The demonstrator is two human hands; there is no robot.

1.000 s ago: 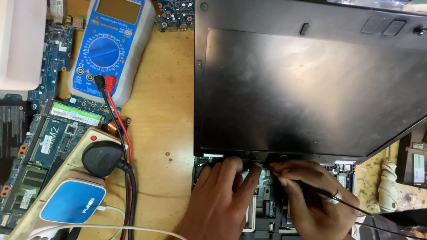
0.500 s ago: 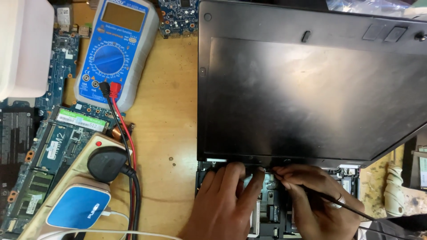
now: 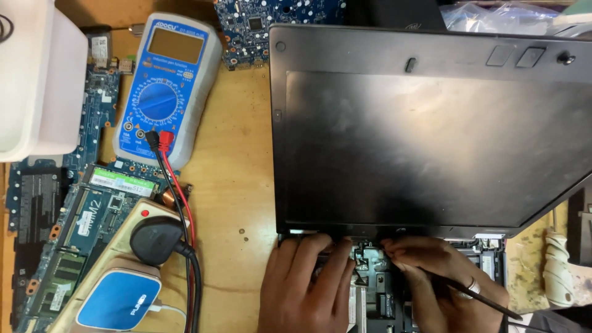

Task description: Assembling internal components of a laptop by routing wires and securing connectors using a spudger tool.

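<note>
Both hands are bare, with no gloves and no sleeves in view. The left hand [image 3: 305,283] wears nothing on its fingers or wrist. The right hand [image 3: 441,277] wears a silver ring [image 3: 472,285] on one finger.

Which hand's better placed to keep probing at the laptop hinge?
Probably right: the right hand holds the thin black tool, fingertips at the hinge area. The left hand lies flat beside it, bracing.
</note>
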